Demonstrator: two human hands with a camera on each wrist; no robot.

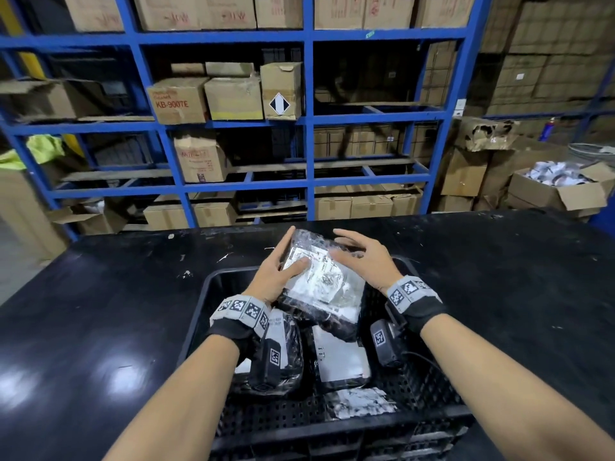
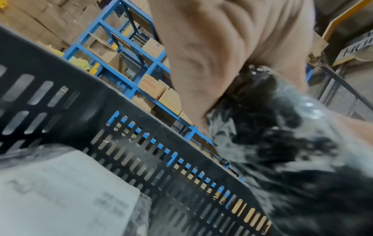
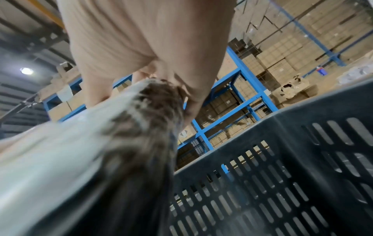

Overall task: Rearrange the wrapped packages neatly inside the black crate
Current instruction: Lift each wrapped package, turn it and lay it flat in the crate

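Above black slotted plastic crate (image 1: 213, 291) | clear-film-wrapped dark flat package (image 1: 321, 277) gripped along both long edges, left hand (image 1: 278, 277), right hand (image 1: 362, 257) | tilted, far end raised.

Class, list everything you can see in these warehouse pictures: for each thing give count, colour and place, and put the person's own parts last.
held package: one, black wrap with white label, tilted above the crate's far end, between both hands
other packages: at least three, black and white, lying in the crate
black crate: one, black with slotted walls, on the table
table: one, black, in front of the shelving
shelving: one blue metal rack, behind the table
cardboard boxes: many, brown, on the shelving and stacked to the right
wrist bands: two, grey with black-and-white markers, one on each wrist
left hand: one, holds the held package's left edge
right hand: one, on the held package's right side
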